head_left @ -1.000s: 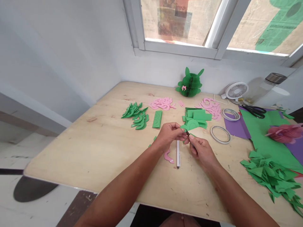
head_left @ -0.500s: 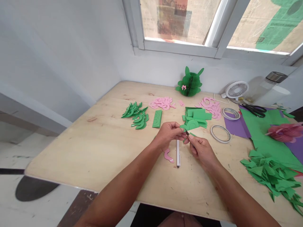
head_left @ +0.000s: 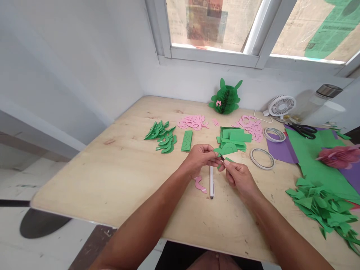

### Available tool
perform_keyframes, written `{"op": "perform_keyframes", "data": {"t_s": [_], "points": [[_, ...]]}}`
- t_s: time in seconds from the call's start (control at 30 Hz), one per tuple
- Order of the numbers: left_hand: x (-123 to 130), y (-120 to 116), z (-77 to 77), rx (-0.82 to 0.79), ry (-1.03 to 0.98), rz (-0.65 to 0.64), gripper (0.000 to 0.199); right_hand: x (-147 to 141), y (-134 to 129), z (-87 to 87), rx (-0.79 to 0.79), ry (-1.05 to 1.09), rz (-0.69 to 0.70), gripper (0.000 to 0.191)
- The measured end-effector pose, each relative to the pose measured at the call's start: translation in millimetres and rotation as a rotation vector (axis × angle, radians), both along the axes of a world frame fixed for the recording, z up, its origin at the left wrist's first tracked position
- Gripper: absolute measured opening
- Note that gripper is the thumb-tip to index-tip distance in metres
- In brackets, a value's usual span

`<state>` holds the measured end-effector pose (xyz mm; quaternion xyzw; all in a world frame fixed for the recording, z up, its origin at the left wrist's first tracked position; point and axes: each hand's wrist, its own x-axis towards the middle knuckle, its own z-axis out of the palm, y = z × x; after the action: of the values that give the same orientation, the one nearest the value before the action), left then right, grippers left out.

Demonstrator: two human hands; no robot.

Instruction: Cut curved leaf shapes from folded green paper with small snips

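Note:
My left hand (head_left: 203, 158) is closed on a small green paper piece (head_left: 216, 150) near the middle of the table. Close at its right, my right hand (head_left: 237, 173) grips a small dark-tipped tool (head_left: 222, 158), its tip against the green paper; most of the tool is hidden by the fingers. Below the hands lie a white pen (head_left: 212, 185) and a curved pink paper piece (head_left: 200, 185). Just beyond them is a stack of green paper pieces (head_left: 237, 136), with a pencil-marked arc on the nearest one.
Green cutouts (head_left: 165, 142), a green card (head_left: 186, 141) and pink cutouts (head_left: 192, 122) lie left. Behind stands a green paper figure (head_left: 226, 99). Rightward are tape rolls (head_left: 262, 159), scissors (head_left: 302, 130), a fan (head_left: 281, 106), a bottle (head_left: 317, 101) and green scraps (head_left: 320, 206).
My left hand has shifted very slightly, showing a little more of the pink piece's upper end. Both hands keep their hold.

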<state>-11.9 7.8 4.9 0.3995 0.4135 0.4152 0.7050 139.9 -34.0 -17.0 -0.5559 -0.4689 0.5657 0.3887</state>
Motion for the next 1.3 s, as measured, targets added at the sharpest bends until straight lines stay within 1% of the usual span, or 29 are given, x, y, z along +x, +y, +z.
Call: {"op": "perform_keyframes", "data": {"t_s": [0.27, 0.47, 0.73, 0.87, 1.03, 1.3], "points": [[-2.8, 1.5, -2.3, -0.001, -0.003, -0.031, 0.021, -0.7, -0.9, 1.9, 0.009, -0.004, -0.003, 0.042], [-6.0, 3.4, -3.7, -0.005, -0.009, -0.057, 0.022, 0.1, -0.4, -1.6, 0.005, 0.012, 0.022, 0.042], [-8.4, 5.3, -4.3, -0.027, -0.001, -0.095, 0.017, -0.9, -0.7, 0.2, -0.017, 0.025, 0.024, 0.044], [-9.5, 5.9, -4.6, -0.029, -0.008, -0.112, 0.019, -0.6, -0.1, -1.2, -0.019, 0.026, 0.027, 0.044], [-10.2, 4.9, -2.9, -0.027, 0.002, -0.114, 0.020, -0.5, 0.5, -3.8, -0.022, 0.033, 0.025, 0.043], [-10.1, 3.9, -1.9, -0.021, -0.002, -0.115, 0.019, -2.0, 0.2, -0.8, -0.033, 0.022, 0.022, 0.043]]}}
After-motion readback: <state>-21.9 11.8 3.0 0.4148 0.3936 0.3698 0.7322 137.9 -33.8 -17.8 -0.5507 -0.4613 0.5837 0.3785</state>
